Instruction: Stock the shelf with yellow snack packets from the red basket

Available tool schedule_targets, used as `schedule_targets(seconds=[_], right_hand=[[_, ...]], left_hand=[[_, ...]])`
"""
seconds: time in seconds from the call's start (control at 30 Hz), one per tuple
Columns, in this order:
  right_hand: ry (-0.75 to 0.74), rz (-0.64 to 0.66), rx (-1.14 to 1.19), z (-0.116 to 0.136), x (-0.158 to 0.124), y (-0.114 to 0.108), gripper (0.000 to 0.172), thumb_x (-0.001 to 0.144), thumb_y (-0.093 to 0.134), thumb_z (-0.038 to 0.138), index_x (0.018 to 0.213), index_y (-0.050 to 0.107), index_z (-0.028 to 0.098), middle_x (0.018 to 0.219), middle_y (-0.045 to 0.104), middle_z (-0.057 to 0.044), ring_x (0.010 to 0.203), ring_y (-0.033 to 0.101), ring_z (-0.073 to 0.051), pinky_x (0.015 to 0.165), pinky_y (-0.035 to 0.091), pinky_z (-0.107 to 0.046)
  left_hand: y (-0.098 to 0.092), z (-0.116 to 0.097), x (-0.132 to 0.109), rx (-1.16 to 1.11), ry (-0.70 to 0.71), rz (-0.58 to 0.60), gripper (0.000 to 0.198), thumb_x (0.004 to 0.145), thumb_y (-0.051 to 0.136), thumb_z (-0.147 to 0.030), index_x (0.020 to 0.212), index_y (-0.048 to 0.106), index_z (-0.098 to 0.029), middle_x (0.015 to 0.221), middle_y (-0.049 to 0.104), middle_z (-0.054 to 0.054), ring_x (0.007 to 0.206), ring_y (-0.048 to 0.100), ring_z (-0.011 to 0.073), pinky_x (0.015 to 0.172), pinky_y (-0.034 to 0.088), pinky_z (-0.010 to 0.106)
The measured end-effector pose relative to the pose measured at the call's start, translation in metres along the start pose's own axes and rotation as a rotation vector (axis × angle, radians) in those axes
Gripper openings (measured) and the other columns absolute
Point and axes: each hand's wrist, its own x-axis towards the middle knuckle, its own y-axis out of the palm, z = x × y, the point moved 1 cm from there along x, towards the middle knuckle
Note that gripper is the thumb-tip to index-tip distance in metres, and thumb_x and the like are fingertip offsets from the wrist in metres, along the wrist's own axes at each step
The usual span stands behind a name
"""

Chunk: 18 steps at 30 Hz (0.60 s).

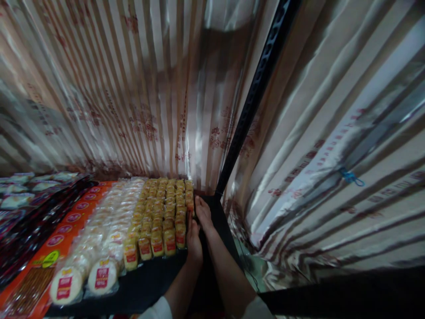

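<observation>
Both my hands rest at the right edge of a block of small yellow packets with red labels (pixel 162 212) lined up in rows on a dark shelf (pixel 149 277). My left hand (pixel 194 241) presses flat against the near end of the right-hand row. My right hand (pixel 203 213) lies a little farther back, fingers stretched along the same side of the packets. Neither hand holds anything that I can see.
Rows of round white cakes in clear wrap (pixel 99 248) lie left of the yellow packets, then orange boxes (pixel 63 235) and dark packs (pixel 23 208). A black perforated post (pixel 252 102) rises at the shelf corner. Striped shiny curtain (pixel 133 88) hangs behind and to the right.
</observation>
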Motion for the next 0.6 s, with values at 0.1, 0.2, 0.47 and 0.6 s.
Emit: schedule_targets(seconds=[0.1,0.2,0.47,0.6], right_hand=[[-0.072,0.020,0.100,0.001,0.005,0.001,0.050,0.085,0.033,0.056,0.100,0.067,0.022,0.092,0.071,-0.005,0.094,0.063,-0.019,0.084,0.048,-0.033],[-0.048,0.002,0.085,0.004,0.003,0.000,0.050,0.085,0.032,0.056,0.097,0.068,0.022,0.094,0.071,-0.005,0.094,0.063,-0.019,0.085,0.048,-0.033],[-0.088,0.059,0.018,0.011,-0.010,0.003,0.050,0.085,0.032,0.055,0.081,0.068,0.022,0.083,0.071,-0.003,0.079,0.064,-0.017,0.074,0.049,-0.027],[-0.113,0.037,0.040,0.012,-0.010,0.003,0.046,0.084,0.035,0.053,0.087,0.068,0.021,0.089,0.071,-0.004,0.083,0.064,-0.018,0.080,0.048,-0.029]], left_hand=[[-0.001,0.001,0.003,-0.074,-0.026,-0.003,0.047,0.091,0.029,-0.027,0.137,0.036,-0.020,0.148,0.028,0.004,0.134,0.030,0.0165,0.105,0.038,0.029],[-0.003,0.002,0.004,0.032,0.031,0.007,0.048,0.091,0.032,-0.029,0.137,0.035,-0.019,0.149,0.025,0.004,0.136,0.025,0.0162,0.110,0.029,0.031],[0.001,-0.001,-0.008,0.280,0.169,0.051,0.055,0.090,0.032,-0.038,0.139,0.031,-0.014,0.151,0.020,0.006,0.139,0.015,0.0141,0.115,0.011,0.029],[-0.003,0.003,-0.009,0.308,0.153,0.044,0.052,0.089,0.031,-0.038,0.136,0.037,-0.016,0.148,0.028,0.006,0.138,0.021,0.0140,0.115,0.013,0.030]])
